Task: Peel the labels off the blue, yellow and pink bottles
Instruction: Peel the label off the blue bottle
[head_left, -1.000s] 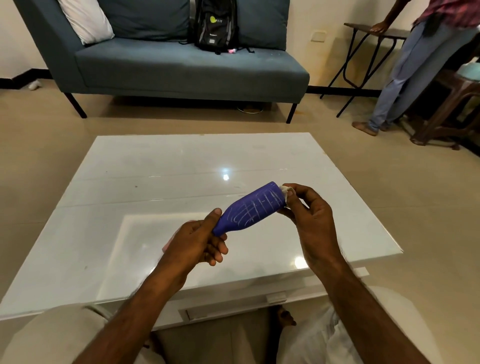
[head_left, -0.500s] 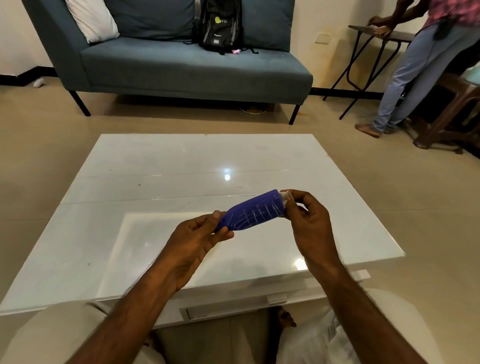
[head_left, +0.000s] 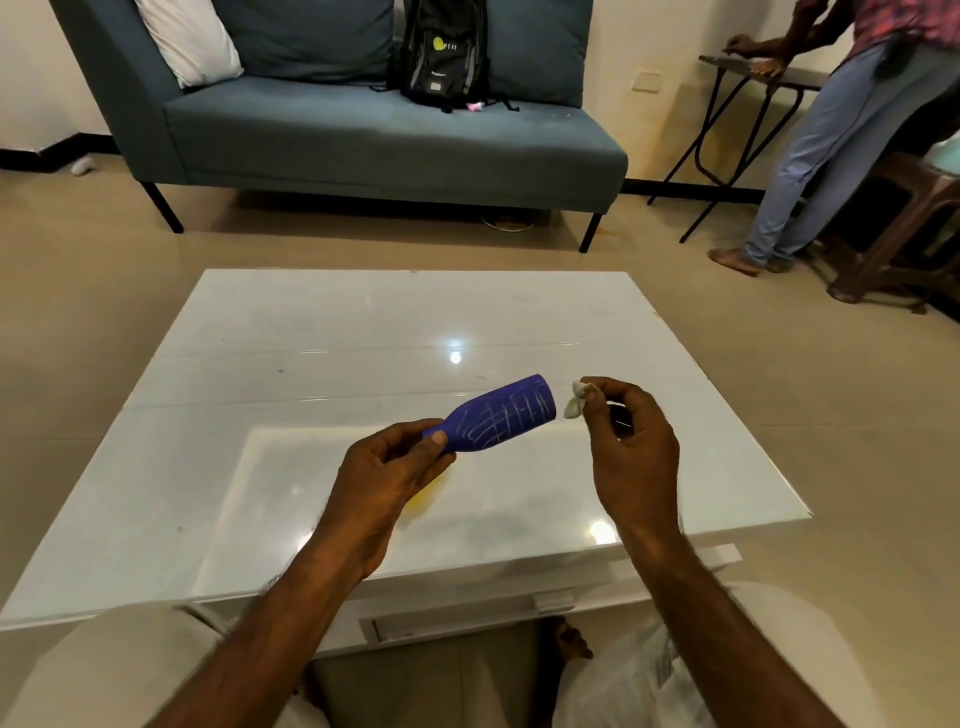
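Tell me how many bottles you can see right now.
1: the blue bottle, held by its neck in the left hand above the white table. Yellow and pink ones aren't visible.

Single head-worn wide-angle view, looking forward and down over glossy white square table (head_left: 311, 415); hands close below; blue-grey fabric sofa (head_left: 363, 140) far ahead.

One blue bottle (head_left: 501, 414), one crumpled white scrap (head_left: 576, 399) (apart from it), two hands, one table (head_left: 311, 338), one sofa (head_left: 363, 140), one backpack (head_left: 445, 52).
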